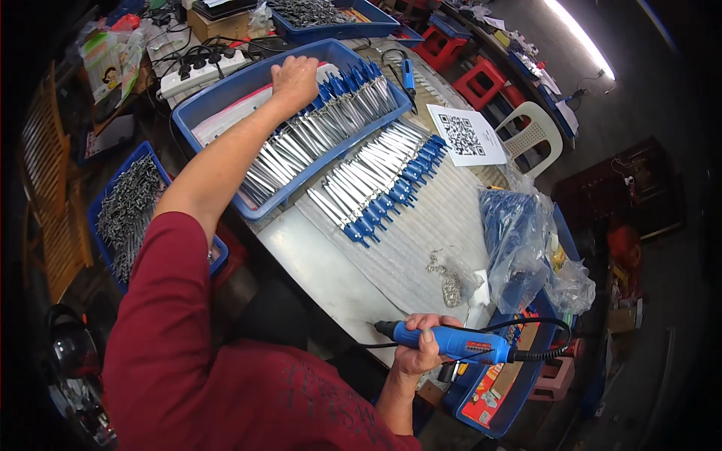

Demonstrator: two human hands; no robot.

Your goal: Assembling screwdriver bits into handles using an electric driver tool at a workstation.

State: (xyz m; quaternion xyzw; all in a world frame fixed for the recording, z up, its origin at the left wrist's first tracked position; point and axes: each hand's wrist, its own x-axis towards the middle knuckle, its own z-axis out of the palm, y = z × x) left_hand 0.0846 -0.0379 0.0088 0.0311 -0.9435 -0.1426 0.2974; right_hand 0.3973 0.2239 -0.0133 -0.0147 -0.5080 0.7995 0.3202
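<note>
My right hand (pixel 421 344) is wrapped round a blue electric screwdriver (pixel 470 344), whose black tip points left and whose black cord loops from its rear end. My left hand (pixel 295 81) reaches into the long blue tray (pixel 183 116), over its far side. Its fingers curl downward, and whatever lies under them is hidden. Rows of silver rods with blue ends (pixel 323 124) fill much of that tray. In front of it, a row of similar silver rods with blue ends (pixel 376 180) lies on a pale foam sheet (pixel 421 248), blue ends toward me.
A clear bag of small metal parts (pixel 451 287) lies on the sheet. To the right are a blue bin with plastic bags (pixel 519 233) and another blue tray (pixel 489 428). A bin of metal parts (pixel 128 207) stands left. A printed card (pixel 468 135) and power strip (pixel 199 75) lie beyond.
</note>
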